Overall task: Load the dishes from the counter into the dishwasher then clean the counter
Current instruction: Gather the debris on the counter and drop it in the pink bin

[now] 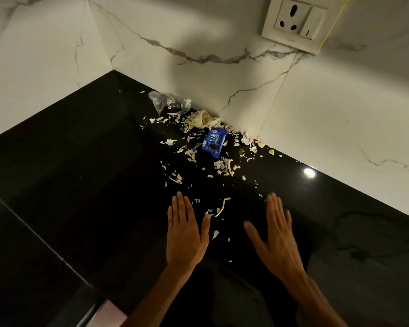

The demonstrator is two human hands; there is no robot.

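"OREO" and "BITS" in white on the blue snack wrapper point(213, 143) among the scraps.

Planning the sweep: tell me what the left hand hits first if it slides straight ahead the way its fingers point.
Probably the loose peel scraps just beyond the left hand fingertips on the black counter; height above the counter is unclear. Farther along lies the blue snack wrapper.

Right hand point(278, 234) fingertips motion-blurred; forearms cut by bottom edge.
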